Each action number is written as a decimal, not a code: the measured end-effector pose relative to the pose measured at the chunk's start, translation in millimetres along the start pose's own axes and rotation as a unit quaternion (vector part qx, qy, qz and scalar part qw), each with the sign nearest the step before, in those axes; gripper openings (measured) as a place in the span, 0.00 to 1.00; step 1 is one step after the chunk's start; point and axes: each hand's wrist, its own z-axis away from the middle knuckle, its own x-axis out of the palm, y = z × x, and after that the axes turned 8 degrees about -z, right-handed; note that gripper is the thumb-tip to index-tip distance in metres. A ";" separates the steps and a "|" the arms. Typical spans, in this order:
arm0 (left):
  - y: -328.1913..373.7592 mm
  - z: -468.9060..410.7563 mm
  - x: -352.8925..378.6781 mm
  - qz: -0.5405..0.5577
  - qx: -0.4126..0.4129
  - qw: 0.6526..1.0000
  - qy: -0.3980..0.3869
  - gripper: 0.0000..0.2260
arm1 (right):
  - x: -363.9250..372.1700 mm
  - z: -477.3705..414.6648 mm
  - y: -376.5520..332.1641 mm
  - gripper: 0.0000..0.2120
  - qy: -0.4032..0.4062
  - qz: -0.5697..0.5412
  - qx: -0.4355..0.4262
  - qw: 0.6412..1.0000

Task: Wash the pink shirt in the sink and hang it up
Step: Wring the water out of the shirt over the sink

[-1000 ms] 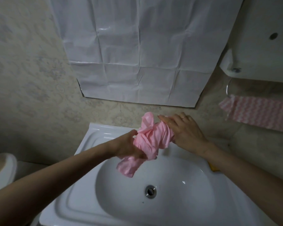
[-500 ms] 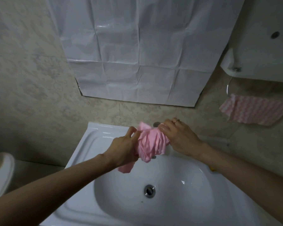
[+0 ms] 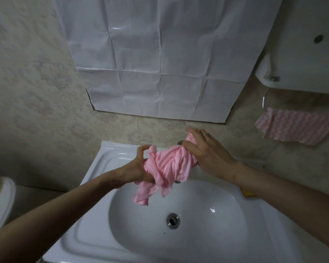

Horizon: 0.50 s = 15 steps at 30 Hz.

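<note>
1. Pink shirt [image 3: 169, 168]: bunched into a twisted roll and held in the air over the far half of the sink [image 3: 106, 158], between both hands. One loose tail hangs from the near-left side of the roll toward the basin, well short of the drain [image 3: 173, 220].
2. Left hand [image 3: 135, 170]: grips the left end of the roll. Fingers [image 3: 141, 149] are curled over the top of the cloth, with the palm against its side. The forearm comes in from the near left.
3. Right hand [image 3: 207, 156]: grips the right, farther end. Its fingers are curled down and pinch a gather of cloth. The back of the hand faces the camera, with a ring [image 3: 206, 134] on one finger. The forearm comes in from the near right.
4. Pleats run slantwise between the two grips. Judgement: the step in hand is wringing or rubbing the cloth, not rinsing.
5. Water: no stream is visible. The tap is almost wholly hidden behind the shirt. The basin is glossy, and I cannot tell whether it or the shirt is wet.
6. Progress (judgement): somewhere in the washing stage, possibly near its end. Left to do: finish squeezing, shake the shirt open, hang it. Hanging has not begun.
7. Surroundings: a pink-and-white striped cloth [image 3: 296, 128] hangs on the far right wall under a metal ring [image 3: 264, 99], so that may be a hanging spot. A yellow object [image 3: 247, 192] lies at the sink's right edge, partly behind the right forearm and not identifiable.
</note>
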 end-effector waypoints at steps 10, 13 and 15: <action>0.0 -14.1 8.2 -0.445 0.030 0.895 0.005 0.16 | 18.4 6.4 -7.8 0.51 -0.104 -0.039 -0.012 0.994; -0.2 -14.3 4.3 -0.429 0.028 0.903 0.018 0.17 | 20.6 1.5 -11.5 0.43 -0.065 0.017 -0.004 0.998; 3.0 -14.6 8.1 -0.436 0.009 0.900 0.020 0.16 | 18.9 -3.4 -10.9 0.35 -0.049 0.064 -0.028 0.996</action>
